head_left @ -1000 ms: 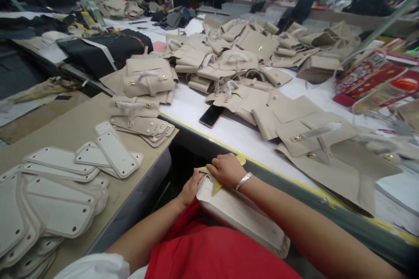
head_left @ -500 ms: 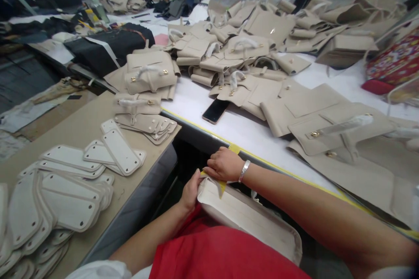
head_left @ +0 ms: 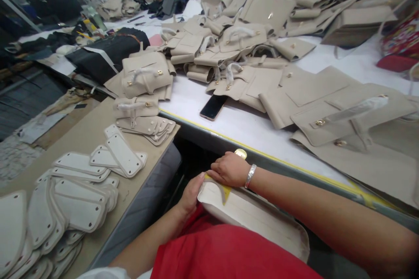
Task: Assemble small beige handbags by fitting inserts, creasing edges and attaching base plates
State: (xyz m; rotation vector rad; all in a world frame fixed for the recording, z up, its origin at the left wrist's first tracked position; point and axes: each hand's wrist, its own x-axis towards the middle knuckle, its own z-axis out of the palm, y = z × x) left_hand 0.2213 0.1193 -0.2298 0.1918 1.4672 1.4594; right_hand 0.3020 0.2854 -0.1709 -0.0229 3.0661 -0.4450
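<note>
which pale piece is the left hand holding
The long pale piece beside the red garment: its end is in the left hand, while the other pale pieces lie on the tables.

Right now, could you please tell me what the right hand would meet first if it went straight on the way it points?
The right hand would probably meet the left hand first, beside the near end of the pale piece, though depth there is unclear.
</note>
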